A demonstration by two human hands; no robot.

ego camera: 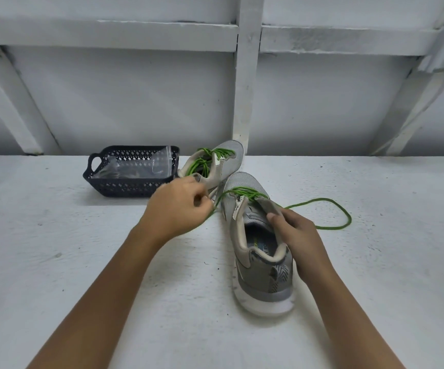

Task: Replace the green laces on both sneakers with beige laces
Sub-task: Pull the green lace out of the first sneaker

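Left hand [181, 206] pinches the green lace [322, 199] of the near sneaker [261, 262]. Right hand [298, 235] grips its collar. The second sneaker [229, 155] sits just beside a basket [133, 186] at the table's [82, 262] far edge.

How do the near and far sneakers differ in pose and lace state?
The near sneaker stands upright, heel toward the camera; the far sneaker lies tipped on its side. The near one's green lace trails loose across the table, pinched by the left hand; the far one's lace sits bunched on it. Both are grey with green laces.
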